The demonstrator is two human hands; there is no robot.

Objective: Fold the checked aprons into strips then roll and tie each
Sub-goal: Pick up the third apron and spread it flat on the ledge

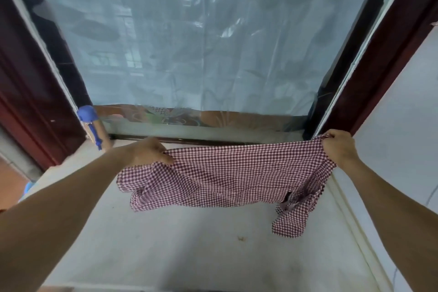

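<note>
- A window (pixel 189 42) covered in cloudy plastic sheeting fills the far side.
- A pale sill-like surface (pixel 189 244) lies below it.
- The checked apron (pixel 225 173) is stretched between both hands above that surface, its lower edge seemingly touching it.
- The left hand (pixel 151 150) pinches its left top corner.
- The right hand (pixel 339 147) grips the bunched right corner.
- A blue tool (pixel 91 123) leans at the window's left corner.

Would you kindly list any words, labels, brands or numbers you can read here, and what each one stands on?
None can be read.
Behind the plastic sheet, a patterned surface carries marks too blurred to read.
The checked apron bears no text.
</note>
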